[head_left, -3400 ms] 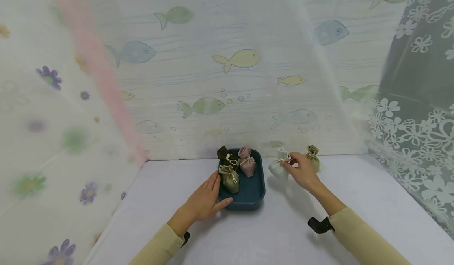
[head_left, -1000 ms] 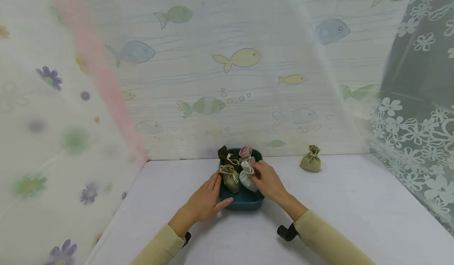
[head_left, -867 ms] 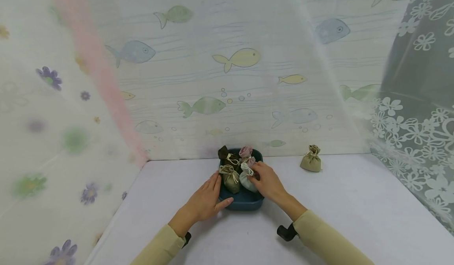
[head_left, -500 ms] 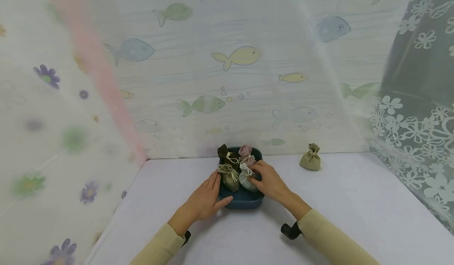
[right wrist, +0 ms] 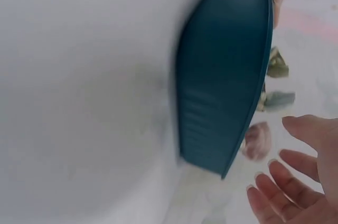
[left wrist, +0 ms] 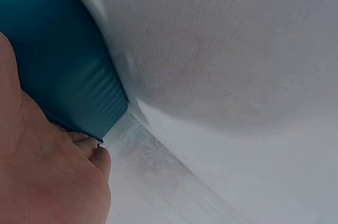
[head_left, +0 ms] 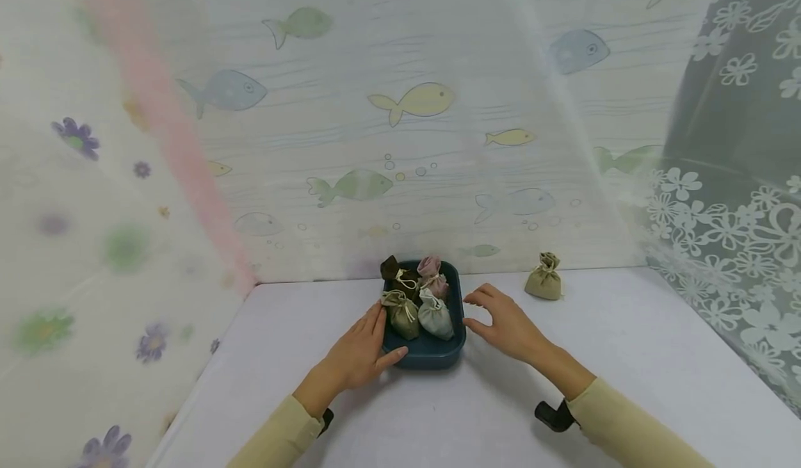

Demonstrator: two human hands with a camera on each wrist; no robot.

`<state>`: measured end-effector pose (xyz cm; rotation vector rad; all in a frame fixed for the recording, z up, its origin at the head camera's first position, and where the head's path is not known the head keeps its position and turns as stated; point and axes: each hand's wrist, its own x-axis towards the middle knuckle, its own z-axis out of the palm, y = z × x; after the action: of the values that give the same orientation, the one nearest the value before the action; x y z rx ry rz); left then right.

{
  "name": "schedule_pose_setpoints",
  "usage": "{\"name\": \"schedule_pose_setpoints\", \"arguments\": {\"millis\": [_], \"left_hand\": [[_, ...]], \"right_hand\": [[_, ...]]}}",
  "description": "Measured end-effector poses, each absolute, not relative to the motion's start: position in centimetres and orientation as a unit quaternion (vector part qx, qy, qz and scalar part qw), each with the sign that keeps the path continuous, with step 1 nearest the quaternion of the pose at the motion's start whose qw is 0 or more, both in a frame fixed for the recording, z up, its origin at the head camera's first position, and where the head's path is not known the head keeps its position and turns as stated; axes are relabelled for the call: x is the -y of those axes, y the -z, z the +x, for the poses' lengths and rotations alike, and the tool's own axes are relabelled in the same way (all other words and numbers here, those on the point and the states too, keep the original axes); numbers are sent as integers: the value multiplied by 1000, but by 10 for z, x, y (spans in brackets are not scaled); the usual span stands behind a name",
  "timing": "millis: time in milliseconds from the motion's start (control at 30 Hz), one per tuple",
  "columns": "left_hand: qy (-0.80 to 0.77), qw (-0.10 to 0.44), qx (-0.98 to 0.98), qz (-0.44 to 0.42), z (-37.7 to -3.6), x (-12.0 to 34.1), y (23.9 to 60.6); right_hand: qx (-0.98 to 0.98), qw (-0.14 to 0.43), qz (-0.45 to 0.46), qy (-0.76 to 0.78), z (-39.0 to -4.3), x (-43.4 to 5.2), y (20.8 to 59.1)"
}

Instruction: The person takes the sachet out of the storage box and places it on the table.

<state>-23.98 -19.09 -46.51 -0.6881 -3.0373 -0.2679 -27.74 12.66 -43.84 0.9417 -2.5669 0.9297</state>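
Inside a dark blue plastic bin (head_left: pixel 432 360) stand several small drawstring pouches: a dark brown pouch (head_left: pixel 400 277) and a pink pouch (head_left: pixel 432 277) at the back, an olive pouch (head_left: pixel 403 317) and a pale mint pouch (head_left: pixel 436 317) in front. My left hand (head_left: pixel 353 353) rests along the bin's left side, fingers straight, thumb over the near corner. Just off the right rim hovers my right hand (head_left: pixel 510 325), thumb and fingers apart and holding nothing; the right wrist view shows the same hand (right wrist: pixel 298 182) beside the bin (right wrist: pixel 224 76).
A tan drawstring pouch (head_left: pixel 544 278) stands alone on the white table (head_left: pixel 281 329), near its back edge and right of the bin. Behind the table hangs a fish-print curtain (head_left: pixel 400 155); flowered curtains flank both sides.
My right hand carried the mint pouch leftward into the bin's front right, let go of it and drew back right past the rim. The left hand has stayed at the bin.
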Motion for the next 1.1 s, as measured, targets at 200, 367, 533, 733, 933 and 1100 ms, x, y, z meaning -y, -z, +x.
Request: {"name": "schedule_pose_setpoints", "arguments": {"millis": [200, 367, 533, 733, 933, 1100], "left_hand": [[90, -1, 972, -219, -240, 191, 463], [88, 0, 971, -220, -239, 190, 459], [96, 4, 970, -224, -237, 189, 456], [105, 5, 968, -228, -235, 188, 454], [99, -2, 971, -219, -235, 188, 454], [97, -1, 971, -220, -236, 189, 454]], "right_hand": [[889, 146, 310, -305, -271, -156, 437], [893, 157, 291, -306, -273, -183, 439], [900, 159, 262, -310, -279, -209, 441], [905, 165, 235, -313, -288, -232, 447], [914, 167, 199, -311, -298, -250, 453], [919, 159, 161, -324, -308, -258, 455]]}}
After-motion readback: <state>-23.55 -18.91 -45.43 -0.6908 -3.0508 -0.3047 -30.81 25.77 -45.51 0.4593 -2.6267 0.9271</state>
